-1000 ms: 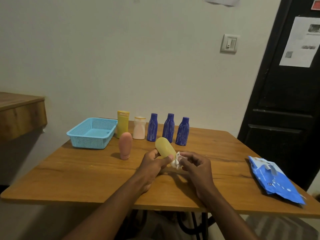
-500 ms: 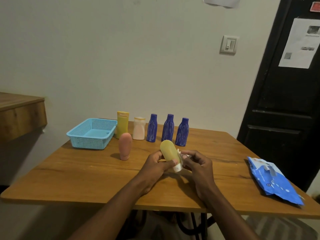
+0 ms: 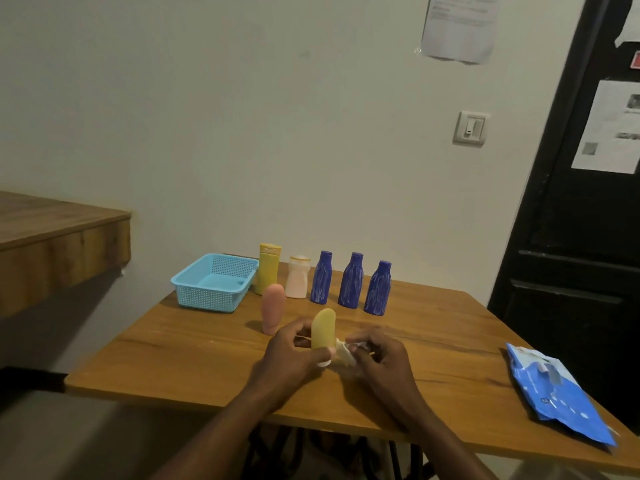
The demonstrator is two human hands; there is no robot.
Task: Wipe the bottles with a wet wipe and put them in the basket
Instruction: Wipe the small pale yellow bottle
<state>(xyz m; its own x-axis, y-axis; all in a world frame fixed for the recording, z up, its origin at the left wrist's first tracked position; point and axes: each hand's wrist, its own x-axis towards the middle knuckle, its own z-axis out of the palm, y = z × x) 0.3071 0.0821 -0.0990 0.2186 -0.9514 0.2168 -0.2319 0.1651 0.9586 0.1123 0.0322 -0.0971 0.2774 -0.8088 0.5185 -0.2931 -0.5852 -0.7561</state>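
Observation:
My left hand (image 3: 294, 355) grips a yellow tube bottle (image 3: 323, 329) near its white cap, holding it almost upright above the table. My right hand (image 3: 377, 362) pinches a crumpled white wet wipe (image 3: 343, 353) against the tube's lower end. A pink tube bottle (image 3: 273, 308) stands just behind my left hand. Farther back stand a yellow bottle (image 3: 267, 268), a pale pink bottle (image 3: 298, 277) and three blue bottles (image 3: 350, 280) in a row. The light blue basket (image 3: 214, 299) sits at the back left with no bottle in it.
A blue pack of wet wipes (image 3: 557, 393) lies at the right edge of the wooden table (image 3: 173, 344). A wooden shelf (image 3: 59, 244) juts out on the left. A dark door (image 3: 571, 220) stands at the right behind the table.
The yellow tube has been turned from leaning left to nearly upright in my left hand, and my right hand has kept the wipe at its cap end. The camera view has shifted.

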